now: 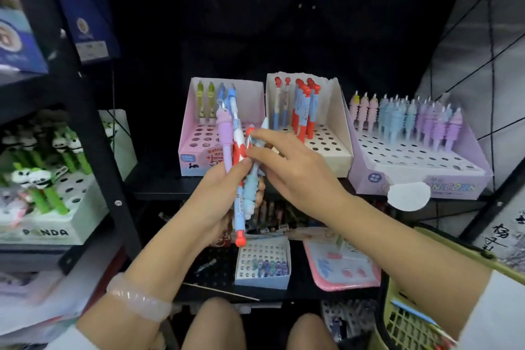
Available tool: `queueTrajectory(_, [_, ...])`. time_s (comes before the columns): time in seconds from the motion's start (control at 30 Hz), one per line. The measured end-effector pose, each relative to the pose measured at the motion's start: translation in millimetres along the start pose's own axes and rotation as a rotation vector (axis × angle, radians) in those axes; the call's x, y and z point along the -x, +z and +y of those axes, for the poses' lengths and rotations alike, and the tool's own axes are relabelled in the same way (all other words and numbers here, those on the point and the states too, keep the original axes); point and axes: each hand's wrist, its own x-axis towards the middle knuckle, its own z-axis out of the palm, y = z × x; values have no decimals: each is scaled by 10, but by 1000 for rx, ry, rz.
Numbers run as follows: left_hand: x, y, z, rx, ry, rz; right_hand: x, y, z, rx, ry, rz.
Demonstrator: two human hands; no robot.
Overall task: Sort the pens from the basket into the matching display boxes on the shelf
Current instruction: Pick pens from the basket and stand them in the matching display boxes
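Red-capped pen (249, 139) is being pinched by the right hand (287, 167), upright among pens (237, 179) being gripped by the left hand (227, 193); matching box (332, 133) is lying just beyond, rightward.

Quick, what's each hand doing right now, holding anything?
Left hand: closed, gripping a bunch of pens upright.
Right hand: fingertips pinching a red-tipped pen at the top of that bunch.
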Motion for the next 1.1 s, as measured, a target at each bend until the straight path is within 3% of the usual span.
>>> queueTrajectory(0.17, [-46,-113,88,-94,13,-22,-169,133,177,109,-148,63])
queueTrajectory(0.27, [-86,-200,143,-165,57,60,-217,137,324,169,-107,43])
queueTrajectory(0.37, [-141,-284,191,-137,49,127,-320,143,352,-66,291,45])
queueTrajectory(0.47, [-188,-319,218,-127,68,148,-461,207,281,-718,833,53])
queueTrajectory(0.57, [-229,-290,212,-148,59,131,-518,259,200,-1125,1051,12])
queueTrajectory(0.67, [-259,-190,190,-122,34,54,-489,310,159,-1224,1087,-28])
queueTrajectory(0.8, [-298,-71,132,-172,63,4,-433,280,214,-1110,1046,-21])
queueTrajectory(1.0, [-375,124,45,-196,58,-49,-333,46,504,-1194,1131,203])
queueTrajectory(1.1, [-431,272,-13,-204,45,-95,-230,-87,673,-1098,1084,247])
